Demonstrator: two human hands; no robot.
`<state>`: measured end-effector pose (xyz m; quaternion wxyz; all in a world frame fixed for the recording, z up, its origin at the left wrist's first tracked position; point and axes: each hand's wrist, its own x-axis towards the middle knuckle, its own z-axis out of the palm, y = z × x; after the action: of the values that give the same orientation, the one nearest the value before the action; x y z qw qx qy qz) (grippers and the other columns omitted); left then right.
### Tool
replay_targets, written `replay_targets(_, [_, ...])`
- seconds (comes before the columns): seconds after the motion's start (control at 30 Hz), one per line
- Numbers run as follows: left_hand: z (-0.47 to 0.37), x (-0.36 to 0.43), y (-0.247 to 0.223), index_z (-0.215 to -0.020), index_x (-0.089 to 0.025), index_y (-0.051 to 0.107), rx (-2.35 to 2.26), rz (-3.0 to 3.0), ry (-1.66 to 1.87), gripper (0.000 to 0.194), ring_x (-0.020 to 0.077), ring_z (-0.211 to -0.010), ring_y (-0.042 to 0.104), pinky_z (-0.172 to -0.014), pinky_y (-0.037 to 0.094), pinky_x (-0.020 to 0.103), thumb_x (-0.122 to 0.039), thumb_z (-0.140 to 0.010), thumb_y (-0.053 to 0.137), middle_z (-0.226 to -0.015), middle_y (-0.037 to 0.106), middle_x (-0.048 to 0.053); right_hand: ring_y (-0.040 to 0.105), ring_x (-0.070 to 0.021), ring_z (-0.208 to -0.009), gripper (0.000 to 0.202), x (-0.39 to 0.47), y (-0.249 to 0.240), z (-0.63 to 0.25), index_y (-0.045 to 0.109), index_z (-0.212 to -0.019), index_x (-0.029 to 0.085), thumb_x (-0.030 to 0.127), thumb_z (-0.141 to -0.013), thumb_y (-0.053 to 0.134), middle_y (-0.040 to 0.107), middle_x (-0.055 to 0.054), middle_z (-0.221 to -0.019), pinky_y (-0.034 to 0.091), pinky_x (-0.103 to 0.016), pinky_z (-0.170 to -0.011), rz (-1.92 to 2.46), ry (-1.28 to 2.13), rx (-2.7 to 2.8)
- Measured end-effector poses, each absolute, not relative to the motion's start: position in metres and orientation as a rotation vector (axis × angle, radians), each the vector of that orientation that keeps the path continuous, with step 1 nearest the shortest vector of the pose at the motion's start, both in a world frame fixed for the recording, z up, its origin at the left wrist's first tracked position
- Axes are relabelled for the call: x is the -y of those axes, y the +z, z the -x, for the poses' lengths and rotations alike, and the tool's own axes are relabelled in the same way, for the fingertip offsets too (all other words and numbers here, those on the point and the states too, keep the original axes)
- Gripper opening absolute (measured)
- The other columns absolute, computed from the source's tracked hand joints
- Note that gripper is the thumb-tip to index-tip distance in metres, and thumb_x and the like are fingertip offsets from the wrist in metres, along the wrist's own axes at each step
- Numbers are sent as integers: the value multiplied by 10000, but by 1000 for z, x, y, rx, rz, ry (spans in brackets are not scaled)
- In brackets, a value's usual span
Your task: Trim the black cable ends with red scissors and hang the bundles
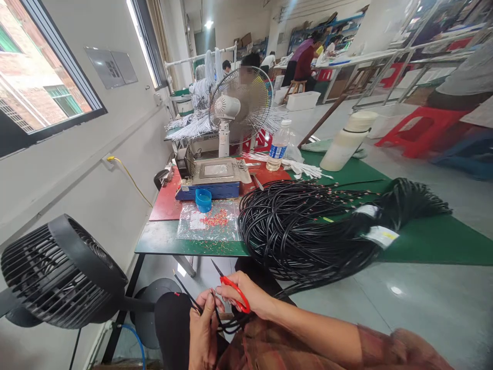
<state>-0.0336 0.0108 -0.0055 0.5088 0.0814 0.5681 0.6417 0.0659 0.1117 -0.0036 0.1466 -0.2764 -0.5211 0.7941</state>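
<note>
Your left hand (204, 321) pinches black cables (188, 293), seemingly steadying them, while your right hand (252, 293) curls around red scissors (235, 289), angled away perhaps for clearance.

- The right hand (246, 294) covers part of the red scissors (228, 280).
- The left hand (204, 318) hides stretches of the held black cables (232, 325).
- The left and top edges crop the window (38, 67).
- At far right, a seated person (466, 72) is blurred and cut off by the edge.
- Red and yellow scraps (215, 219) are too small to identify.
</note>
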Motion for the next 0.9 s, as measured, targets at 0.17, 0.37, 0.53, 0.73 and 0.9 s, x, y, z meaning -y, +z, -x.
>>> replay_targets(0.17, [31,-11,-2,-686,-148,613,-1354,-192,1543,177,75,-585,460,-615,387,214,-323,-695,638,-585,554,-14,299,-33,-312,497,-111,2,-63,510,-523,137,595,-681,621,392,66,-370,201,-182,-335,805,2321,1483])
replay_targets(0.37, [30,-11,-2,-687,-145,616,-1351,-162,1540,167,65,-568,455,-585,389,201,-307,-680,656,-588,554,-15,316,-30,-322,492,-111,0,-59,526,-515,125,575,-680,635,416,57,-385,209,-179,-338,778,2316,1479])
replay_targets(0.53, [31,-12,-4,-689,-144,615,-1337,-179,1568,170,63,-570,455,-577,400,189,-313,-701,634,-576,540,-20,314,-35,-301,491,-110,-2,-61,511,-514,137,588,-653,646,406,65,-367,207,-178,-318,848,2336,1452])
replay_targets(0.73, [30,-14,-4,-763,-133,635,-1379,-111,1576,201,63,-594,495,-601,420,186,-297,-658,682,-629,591,-3,309,-35,-296,489,-109,-1,-60,522,-526,137,596,-641,644,413,64,-368,220,-176,-315,864,2340,1413])
replay_targets(0.9, [30,-14,-4,-757,-132,637,-1385,-132,1569,203,55,-572,483,-584,412,180,-304,-659,680,-602,581,-14,315,-39,-308,498,-109,2,-59,498,-496,146,599,-629,653,414,62,-374,225,-179,-324,855,2315,1461])
